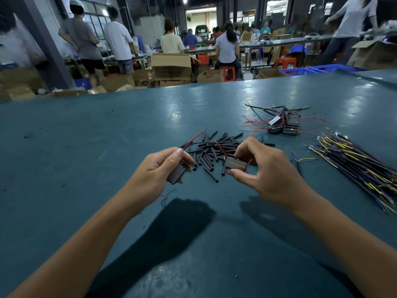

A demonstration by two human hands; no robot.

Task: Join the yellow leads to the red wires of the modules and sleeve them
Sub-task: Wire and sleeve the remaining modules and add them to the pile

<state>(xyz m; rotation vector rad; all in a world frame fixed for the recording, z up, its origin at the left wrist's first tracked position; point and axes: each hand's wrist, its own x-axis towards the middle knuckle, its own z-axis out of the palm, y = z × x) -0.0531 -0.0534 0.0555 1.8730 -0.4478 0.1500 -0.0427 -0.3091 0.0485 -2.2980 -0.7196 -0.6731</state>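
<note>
Hands meet over a teal table (86,147), and we read no brand, label or writing on anything here. Our left hand (160,171) curls its fingers round a dark module (176,175); thin red and black wire ends trail near its wrist. Just beyond lies a heap of black sleeves (214,150), with a red wire (194,138) running out of it to the far left. Our right hand (261,168) pinches a second module (235,164) between thumb and fingers, a yellow line across its top face. Far right of the sleeves sits a pile of modules (283,125) with red wires spreading out. At the right edge lies a bundle of leads (354,162), black, yellow and purple. Beyond the table's far edge we see a workshop: people at benches, cardboard boxes (170,65), red stools and blue crates (309,70).
</note>
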